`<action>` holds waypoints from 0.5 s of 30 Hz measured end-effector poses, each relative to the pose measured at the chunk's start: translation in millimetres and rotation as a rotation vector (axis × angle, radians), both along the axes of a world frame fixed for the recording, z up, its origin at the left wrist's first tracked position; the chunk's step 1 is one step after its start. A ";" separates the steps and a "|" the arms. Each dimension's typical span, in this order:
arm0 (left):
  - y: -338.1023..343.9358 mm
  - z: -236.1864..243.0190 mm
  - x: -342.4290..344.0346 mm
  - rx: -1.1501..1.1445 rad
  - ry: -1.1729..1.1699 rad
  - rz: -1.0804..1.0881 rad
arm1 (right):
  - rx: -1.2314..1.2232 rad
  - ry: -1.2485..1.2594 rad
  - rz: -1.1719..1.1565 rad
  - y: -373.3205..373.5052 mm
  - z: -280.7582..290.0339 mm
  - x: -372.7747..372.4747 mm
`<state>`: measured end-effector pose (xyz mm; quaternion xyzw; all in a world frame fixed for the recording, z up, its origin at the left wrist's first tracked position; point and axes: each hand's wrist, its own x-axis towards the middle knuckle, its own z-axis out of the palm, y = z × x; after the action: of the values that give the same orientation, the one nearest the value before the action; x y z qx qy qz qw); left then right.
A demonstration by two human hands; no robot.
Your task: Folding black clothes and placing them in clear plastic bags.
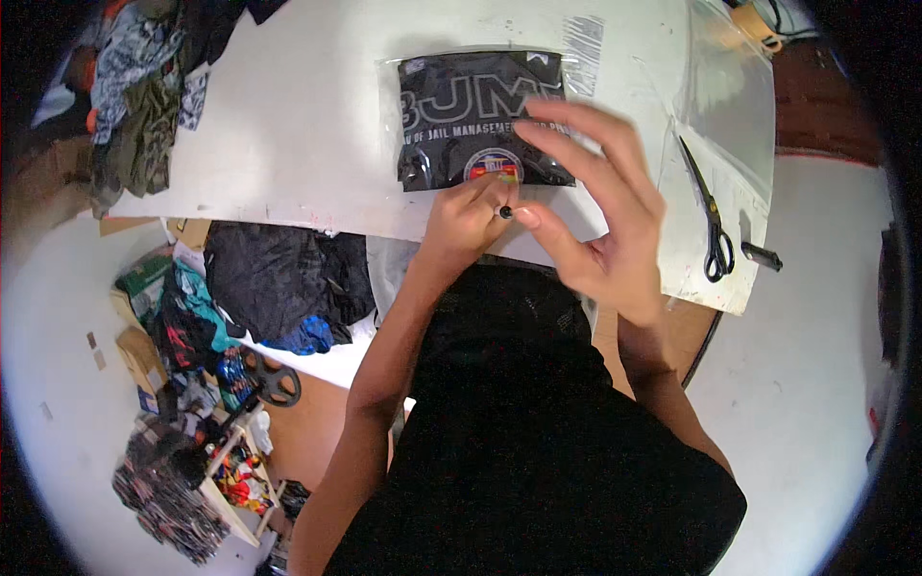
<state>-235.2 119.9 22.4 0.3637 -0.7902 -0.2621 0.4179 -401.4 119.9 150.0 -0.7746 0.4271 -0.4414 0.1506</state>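
A folded black shirt with grey lettering and a round coloured emblem lies in a clear plastic bag on the white table. At its near edge, my left hand is closed around a slim pen-like thing, whose dark round end points toward me. The rest of that thing is hidden by my fingers, so its exact kind does not show. My right hand hovers over the bag's right side, fingers spread and curved, with nothing in it. Its thumb tip is close to the dark end.
Black-handled scissors lie on the white table to the right, near a small black object. Clear plastic sheets cover the far right. Clothes are heaped at the far left; more dark fabric lies below the table edge.
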 end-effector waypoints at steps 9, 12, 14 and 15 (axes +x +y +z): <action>18.0 -16.5 10.2 0.123 0.113 0.051 | -0.032 0.322 0.063 -14.7 -32.5 89.3; 25.2 -20.7 18.8 0.189 0.120 0.115 | 0.053 0.203 0.144 -2.2 -10.7 82.2; 25.6 -23.6 17.8 0.228 0.146 0.126 | 0.132 0.142 0.152 6.0 -8.4 61.5; 27.4 -25.6 20.0 0.245 0.157 0.132 | 0.207 0.133 0.144 11.0 -17.1 51.1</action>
<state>-215.1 147.3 -3.3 0.4416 -0.6915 -0.3560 0.4473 -350.4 130.9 132.8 -0.8112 0.4226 -0.3308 0.2322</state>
